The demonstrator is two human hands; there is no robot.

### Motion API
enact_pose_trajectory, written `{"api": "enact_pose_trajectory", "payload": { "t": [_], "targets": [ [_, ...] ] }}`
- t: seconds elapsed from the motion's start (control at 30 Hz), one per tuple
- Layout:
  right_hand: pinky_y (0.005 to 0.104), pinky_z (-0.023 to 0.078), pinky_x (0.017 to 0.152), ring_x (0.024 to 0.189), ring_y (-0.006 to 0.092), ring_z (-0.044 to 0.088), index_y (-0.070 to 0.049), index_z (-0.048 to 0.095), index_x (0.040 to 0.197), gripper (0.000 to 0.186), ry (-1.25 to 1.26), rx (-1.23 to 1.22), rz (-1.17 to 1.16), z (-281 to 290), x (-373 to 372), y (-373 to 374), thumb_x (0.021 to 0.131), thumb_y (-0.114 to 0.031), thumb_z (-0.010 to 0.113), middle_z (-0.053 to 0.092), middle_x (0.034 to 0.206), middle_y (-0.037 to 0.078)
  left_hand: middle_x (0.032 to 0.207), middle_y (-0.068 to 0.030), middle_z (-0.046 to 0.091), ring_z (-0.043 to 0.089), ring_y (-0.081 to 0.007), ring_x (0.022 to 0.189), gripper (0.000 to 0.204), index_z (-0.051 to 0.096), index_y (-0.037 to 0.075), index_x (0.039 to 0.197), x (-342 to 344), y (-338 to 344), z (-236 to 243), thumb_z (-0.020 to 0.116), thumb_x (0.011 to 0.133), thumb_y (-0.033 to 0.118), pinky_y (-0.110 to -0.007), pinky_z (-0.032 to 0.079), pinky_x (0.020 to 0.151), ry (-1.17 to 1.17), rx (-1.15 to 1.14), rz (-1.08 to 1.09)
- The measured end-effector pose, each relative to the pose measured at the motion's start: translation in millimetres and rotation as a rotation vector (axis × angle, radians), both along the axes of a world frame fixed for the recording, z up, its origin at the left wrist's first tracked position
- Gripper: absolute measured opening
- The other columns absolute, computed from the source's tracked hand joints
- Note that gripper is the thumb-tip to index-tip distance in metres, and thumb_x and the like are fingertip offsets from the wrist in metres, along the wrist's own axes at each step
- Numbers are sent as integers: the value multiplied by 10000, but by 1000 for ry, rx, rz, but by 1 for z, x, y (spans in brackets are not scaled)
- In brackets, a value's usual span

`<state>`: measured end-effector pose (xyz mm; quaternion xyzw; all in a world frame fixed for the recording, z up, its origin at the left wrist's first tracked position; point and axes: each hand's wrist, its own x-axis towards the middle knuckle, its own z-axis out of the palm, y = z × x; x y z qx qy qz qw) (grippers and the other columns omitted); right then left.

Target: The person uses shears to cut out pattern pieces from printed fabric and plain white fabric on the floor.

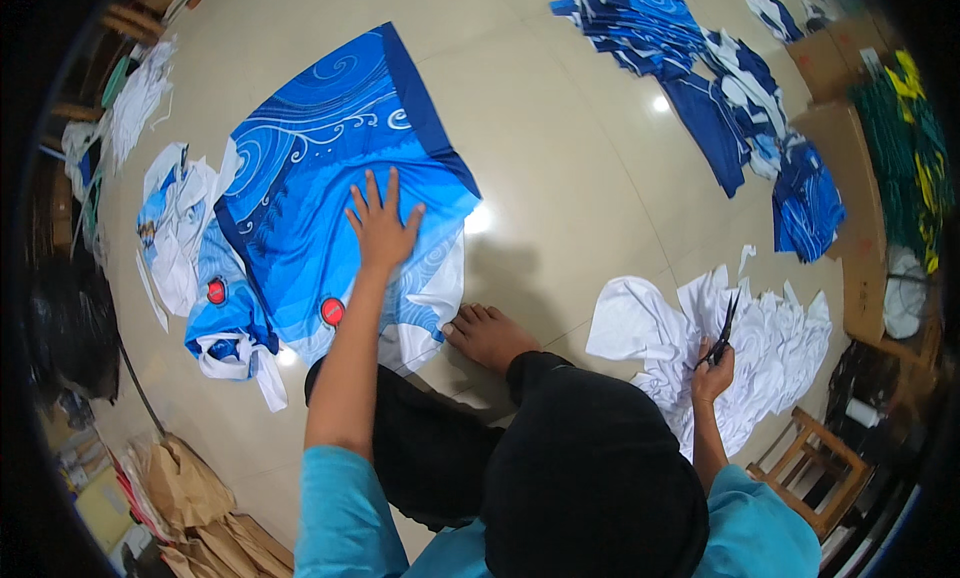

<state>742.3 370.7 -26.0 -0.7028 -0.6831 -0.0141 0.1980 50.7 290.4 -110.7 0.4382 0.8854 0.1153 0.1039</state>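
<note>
A large printed blue fabric piece (310,168) with swirls, darker borders and a round red patch lies on the tiled floor. My left hand (385,223) rests on it with fingers spread. My right hand (713,363) grips black scissors (728,323) over a crumpled pile of white fabric (780,368). Just left of the blue piece are mixed white and blue scraps (180,238), with another red patch among them. My bare foot (490,333) is beside the blue piece's lower right edge, and my knees in black clothing show below.
Blue cut pieces (640,23) lie at the back right, beside cardboard (855,218) and green-and-yellow fabric (890,148). A wooden stool (820,468) stands lower right. Black bags (75,328), brown paper (195,478) and white scraps (145,98) line the left edge of the view.
</note>
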Motion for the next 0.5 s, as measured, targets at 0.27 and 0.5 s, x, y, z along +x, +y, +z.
{"api": "enact_pose_trajectory", "payload": {
  "t": [0.27, 0.5],
  "targets": [
    [362, 526, 774, 806, 239, 622, -3, 652, 1000, 308, 306, -89, 131, 36, -84, -20, 933, -155, 912, 661, 893, 111, 1868, -266, 121, 61, -646, 1668, 927, 303, 211, 1797, -215, 85, 23, 565, 1043, 683, -783, 112, 1310, 91, -280, 478],
    [325, 404, 597, 663, 100, 459, 23, 674, 780, 391, 524, -446, 162, 19, -144, -32, 941, -232, 921, 544, 658, 9, 1695, -315, 466, 410, -526, 1584, 753, 488, 9, 1653, -181, -12, 28, 736, 1043, 375, -617, 287, 1333, 199, 183, -178]
  ]
}}
